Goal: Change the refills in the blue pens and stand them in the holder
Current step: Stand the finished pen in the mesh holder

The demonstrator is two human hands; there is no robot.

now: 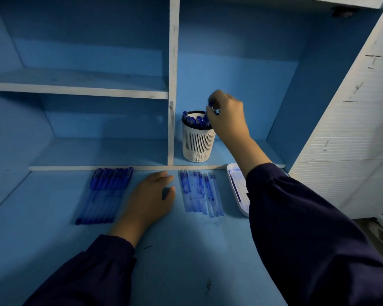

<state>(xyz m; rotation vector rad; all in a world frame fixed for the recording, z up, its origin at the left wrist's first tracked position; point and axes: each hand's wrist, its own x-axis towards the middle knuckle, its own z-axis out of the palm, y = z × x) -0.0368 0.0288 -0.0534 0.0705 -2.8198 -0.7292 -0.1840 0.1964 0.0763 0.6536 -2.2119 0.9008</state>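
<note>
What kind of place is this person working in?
Likely a study or office desk: a blue desktop with built-in shelves, a white pen holder on the lower shelf, and rows of blue pens and refills.

A: Furniture?
B: Blue desk hutch [241, 69], white upright divider [173, 85] up the middle.
A: Around it?
B: White-edged shelf [75, 89] left of divider, white slatted panel [352, 129] far right of it, blue desktop [186, 250] below it. Dim light.

two hands: left hand [150, 195], right hand [228, 117]. one white holder [198, 143]. blue pens [196, 120] standing in it: four or five, caps overlap. one more pen [215, 109] in right hand. row of capped pens [106, 195]: roughly seven, packed tight. loose refills [200, 193]: roughly nine, too blurred for exact count. one white tray [243, 202].
</note>
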